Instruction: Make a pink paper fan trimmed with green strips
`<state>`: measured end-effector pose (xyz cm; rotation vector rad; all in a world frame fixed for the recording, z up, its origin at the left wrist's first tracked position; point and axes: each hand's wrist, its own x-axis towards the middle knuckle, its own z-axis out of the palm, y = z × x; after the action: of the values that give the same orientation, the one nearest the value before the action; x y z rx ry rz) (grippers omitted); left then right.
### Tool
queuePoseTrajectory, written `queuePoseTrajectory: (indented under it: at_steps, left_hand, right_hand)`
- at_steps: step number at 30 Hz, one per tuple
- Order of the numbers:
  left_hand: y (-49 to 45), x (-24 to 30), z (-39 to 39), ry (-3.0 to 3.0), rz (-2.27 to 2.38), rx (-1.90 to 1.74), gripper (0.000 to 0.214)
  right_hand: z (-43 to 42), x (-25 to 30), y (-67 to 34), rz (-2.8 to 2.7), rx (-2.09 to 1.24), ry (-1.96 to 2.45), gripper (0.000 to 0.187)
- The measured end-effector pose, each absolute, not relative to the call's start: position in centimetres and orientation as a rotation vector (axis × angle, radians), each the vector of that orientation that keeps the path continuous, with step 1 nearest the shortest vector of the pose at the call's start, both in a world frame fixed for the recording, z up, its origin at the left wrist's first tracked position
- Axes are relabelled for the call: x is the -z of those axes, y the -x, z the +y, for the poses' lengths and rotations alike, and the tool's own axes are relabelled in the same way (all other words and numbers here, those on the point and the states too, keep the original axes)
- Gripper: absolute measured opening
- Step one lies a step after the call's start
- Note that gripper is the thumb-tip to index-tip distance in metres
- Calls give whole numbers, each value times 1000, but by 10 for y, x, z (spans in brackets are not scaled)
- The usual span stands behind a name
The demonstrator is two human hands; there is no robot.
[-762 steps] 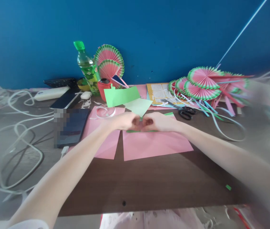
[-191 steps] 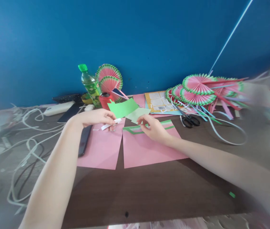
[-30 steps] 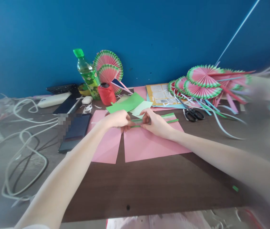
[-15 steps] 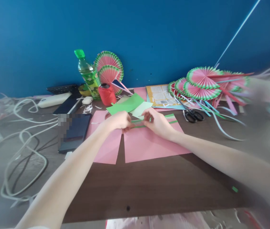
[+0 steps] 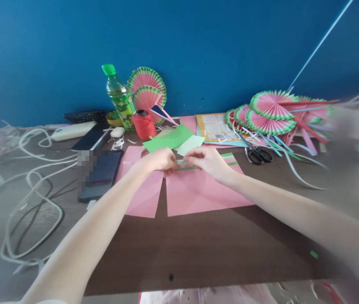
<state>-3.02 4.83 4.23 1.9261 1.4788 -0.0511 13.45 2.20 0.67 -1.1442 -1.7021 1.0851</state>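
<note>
Two pink paper sheets lie side by side on the brown desk, the right sheet (image 5: 205, 192) and the left sheet (image 5: 141, 194). Thin green strips (image 5: 230, 158) run along the far edge of the right sheet. My left hand (image 5: 159, 160) is closed, its fingertips pinching the left end of a green strip at the gap between the sheets. My right hand (image 5: 208, 162) is closed too, pinching the same strip a little to the right. Both hands rest low over the paper.
Green paper pieces (image 5: 169, 139), a red spool (image 5: 144, 124) and a green-capped bottle (image 5: 118, 97) stand behind the hands. Black scissors (image 5: 258, 155) and pink-green paper fans (image 5: 271, 114) lie right. A dark tablet (image 5: 99, 173) and white cables (image 5: 33, 185) lie left.
My right hand has slid slightly right along the green strip and its fingers have flattened. My left hand stays pinched at the strip's left end. The view shifted a little.
</note>
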Motion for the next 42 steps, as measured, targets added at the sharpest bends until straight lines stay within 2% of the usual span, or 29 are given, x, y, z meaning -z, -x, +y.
queuePoseTrajectory:
  at_steps: [7, 29, 37, 42]
  left_hand:
    - [30, -45, 49, -1881, 1452, 100, 11]
    - [32, -49, 51, -1835, 1381, 172, 15]
    - [35, -52, 49, -1791, 1334, 156, 5]
    - [36, -51, 51, -1812, 1305, 160, 7]
  right_hand:
    - [24, 5, -133, -1746, -1128, 1207, 9]
    - [27, 8, -133, -1718, -1221, 1249, 7]
    - [27, 8, -133, -1734, -1215, 1237, 8]
    - [27, 7, -133, -1713, -1239, 1243, 9]
